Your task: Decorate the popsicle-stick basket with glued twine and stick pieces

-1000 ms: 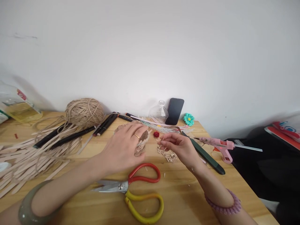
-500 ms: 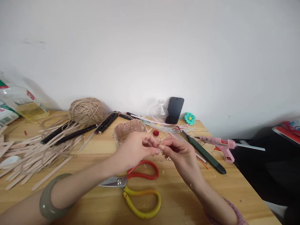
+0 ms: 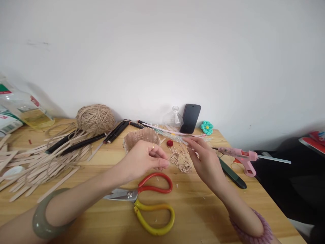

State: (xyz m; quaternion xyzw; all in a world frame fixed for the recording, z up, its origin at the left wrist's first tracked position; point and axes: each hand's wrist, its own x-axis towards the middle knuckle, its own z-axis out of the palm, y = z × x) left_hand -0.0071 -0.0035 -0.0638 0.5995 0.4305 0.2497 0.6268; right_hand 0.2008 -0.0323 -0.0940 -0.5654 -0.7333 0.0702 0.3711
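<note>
My left hand [image 3: 149, 157] hovers in front of the shallow brown scalloped dish [image 3: 134, 137], thumb and fingertips pinched together; whatever they hold is too small to make out. My right hand [image 3: 204, 159] stretches its fingers out, palm down, over the silvery pipe cleaners [image 3: 175, 137] and the right side of the wood chips [image 3: 184, 166]. Its fingertips partly hide what lies under them. Between the hands sits a small red rose-like bead [image 3: 170, 143]. Scissors [image 3: 147, 200] with one red and one yellow handle lie below my left hand.
At right are a pink glue gun [image 3: 243, 157] and a green-handled cutter [image 3: 232, 174]. Behind stand a phone [image 3: 190, 118], a clear glass bottle [image 3: 174, 120] and a teal flower [image 3: 207, 127]. Twine [image 3: 95, 118], markers [image 3: 116, 131] and wooden sticks [image 3: 38, 173] occupy the left.
My hands have parted. The right one has moved away to the right and forward, spreading its fingers, and the chip pile shows more. My left hand stays pinched nearly where it was.
</note>
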